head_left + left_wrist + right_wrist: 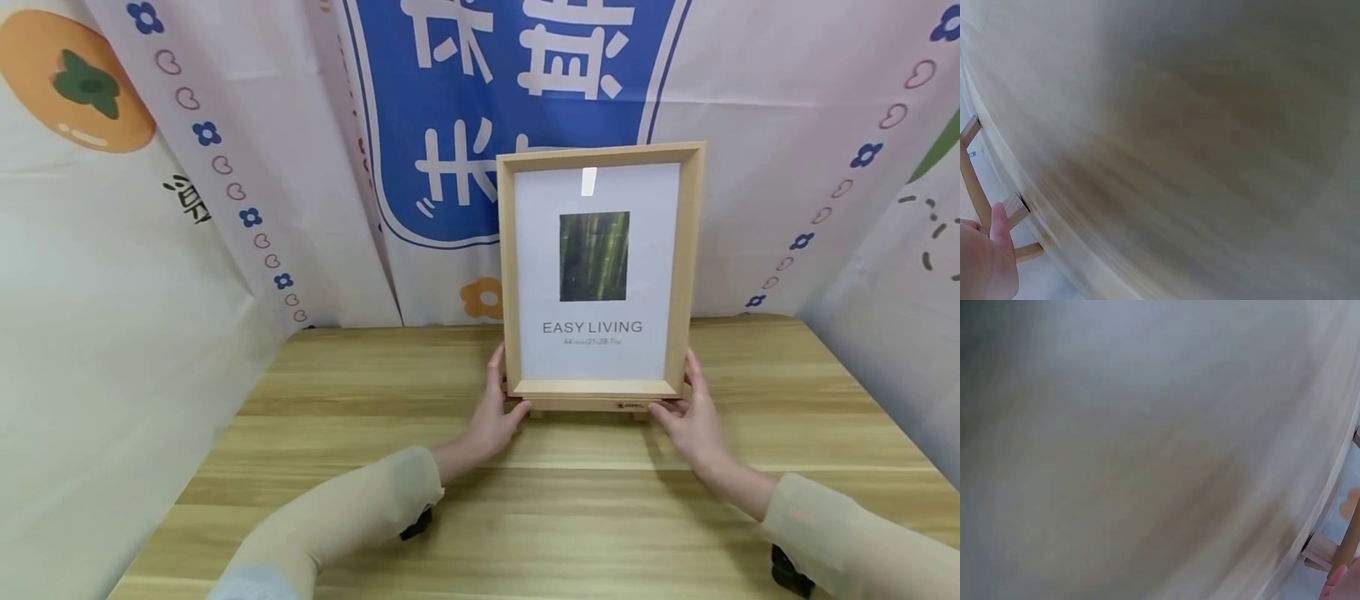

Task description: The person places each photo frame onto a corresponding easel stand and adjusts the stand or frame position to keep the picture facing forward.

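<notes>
A light wood picture frame point(687, 275) with a bamboo photo and the words EASY LIVING stands upright, leaning slightly back, on a wooden easel stand point(577, 405). The stand's front ledge carries a small dark logo, and its short feet rest on the table. At the lower left corner my left hand point(495, 419) grips the stand, thumb on the ledge and fingers round the side. My right hand point(697, 423) holds the lower right corner the same way. The left wrist view catches a thumb against a wooden foot point(1016, 211); fingertips show beside a foot point(1320, 550) in the right wrist view.
The wood-grain table point(420, 367) backs onto a printed white cloth point(315, 150) with a blue sign pattern, close behind the picture frame. More cloth hangs at both sides. Dark wrist straps show under both sleeves.
</notes>
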`<state>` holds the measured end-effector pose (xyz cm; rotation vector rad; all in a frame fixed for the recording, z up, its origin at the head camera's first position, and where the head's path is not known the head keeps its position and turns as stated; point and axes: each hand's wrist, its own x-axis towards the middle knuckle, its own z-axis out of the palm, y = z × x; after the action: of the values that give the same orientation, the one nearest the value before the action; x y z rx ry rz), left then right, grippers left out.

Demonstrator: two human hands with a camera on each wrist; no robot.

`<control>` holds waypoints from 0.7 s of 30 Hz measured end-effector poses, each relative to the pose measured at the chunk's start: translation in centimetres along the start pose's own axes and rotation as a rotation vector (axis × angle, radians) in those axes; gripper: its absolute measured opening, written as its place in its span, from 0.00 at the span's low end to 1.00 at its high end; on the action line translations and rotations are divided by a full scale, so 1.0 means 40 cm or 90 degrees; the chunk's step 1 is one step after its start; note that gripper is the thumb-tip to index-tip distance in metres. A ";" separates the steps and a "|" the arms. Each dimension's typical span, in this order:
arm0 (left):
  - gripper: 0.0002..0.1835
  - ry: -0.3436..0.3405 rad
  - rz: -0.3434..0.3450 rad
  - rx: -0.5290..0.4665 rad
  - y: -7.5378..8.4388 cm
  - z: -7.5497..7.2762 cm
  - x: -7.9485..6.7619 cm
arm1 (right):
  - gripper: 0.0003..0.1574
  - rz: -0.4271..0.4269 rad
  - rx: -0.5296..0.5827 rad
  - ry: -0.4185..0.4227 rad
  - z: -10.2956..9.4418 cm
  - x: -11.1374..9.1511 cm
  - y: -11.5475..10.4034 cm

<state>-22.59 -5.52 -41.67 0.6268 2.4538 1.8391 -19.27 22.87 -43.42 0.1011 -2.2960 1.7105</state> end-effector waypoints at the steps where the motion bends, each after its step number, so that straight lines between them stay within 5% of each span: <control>1: 0.50 -0.001 -0.001 0.000 0.010 -0.010 -0.007 | 0.65 0.001 0.002 -0.002 0.009 0.001 -0.001; 10: 0.48 0.002 -0.021 0.010 0.020 -0.070 -0.038 | 0.65 0.022 0.019 -0.007 0.072 0.009 -0.015; 21: 0.52 0.035 -0.015 0.035 -0.071 -0.085 -0.017 | 0.64 0.006 0.016 -0.023 0.089 0.020 -0.016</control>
<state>-23.66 -9.52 -43.41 0.5537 2.5439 1.8101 -20.54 19.38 -43.56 0.1265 -2.3052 1.7558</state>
